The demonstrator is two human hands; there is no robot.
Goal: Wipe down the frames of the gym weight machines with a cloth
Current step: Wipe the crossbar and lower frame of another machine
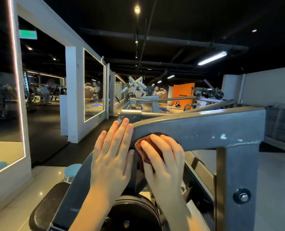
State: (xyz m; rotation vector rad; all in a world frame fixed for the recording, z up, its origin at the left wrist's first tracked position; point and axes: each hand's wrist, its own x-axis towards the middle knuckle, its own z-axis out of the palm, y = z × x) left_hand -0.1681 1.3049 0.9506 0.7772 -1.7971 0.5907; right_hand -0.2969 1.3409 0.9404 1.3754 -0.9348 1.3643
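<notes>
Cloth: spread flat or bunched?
Bunched. The brown cloth shows only as a small wad under the right hand, pressed against the grey frame.

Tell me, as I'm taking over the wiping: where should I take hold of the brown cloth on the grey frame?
The cloth lies pressed against the side face of the frame under the right hand, so the beam blocks any grip from behind. Probably best to come from the near side, palm over its bunched middle, fingers reaching its exposed left edge.
</notes>
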